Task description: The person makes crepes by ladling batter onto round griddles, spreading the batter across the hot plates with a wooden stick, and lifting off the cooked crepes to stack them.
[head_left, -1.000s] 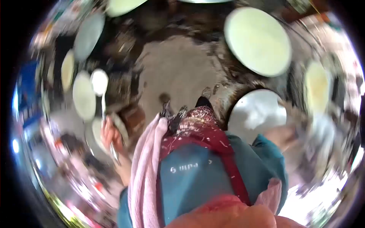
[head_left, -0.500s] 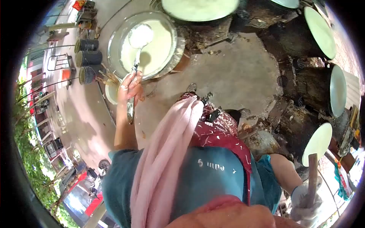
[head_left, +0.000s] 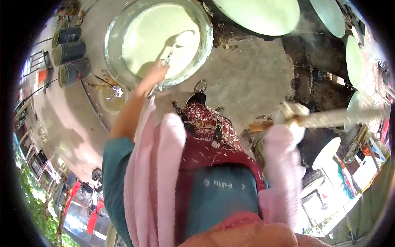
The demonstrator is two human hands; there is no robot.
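Observation:
My left hand [head_left: 157, 74] is closed around the handle of a metal ladle [head_left: 184, 39]. The ladle's bowl is over a wide metal basin [head_left: 113, 53] of pale, creamy liquid [head_left: 144, 37]; I cannot tell whether it touches the surface. On the other side, my gloved right hand [head_left: 291, 119], smeared by motion, grips a flat wooden stick [head_left: 341, 118]. The stick reaches out to the right, with a short end pointing inward. Below the basin's left side, a small tub [head_left: 108, 101] holds several sticks or utensils.
Large round pale-topped pans [head_left: 263, 14] on dark stoves curve around the front and right. Several dark buckets [head_left: 74, 73] stand at the left. Concrete floor [head_left: 251, 70] lies between the basin and stoves. A pink towel [head_left: 170, 144] hangs from my neck.
The ladle has swung right over the basin in my left hand. My right hand has risen inward from the lower right, and its stick has turned from upright to nearly level.

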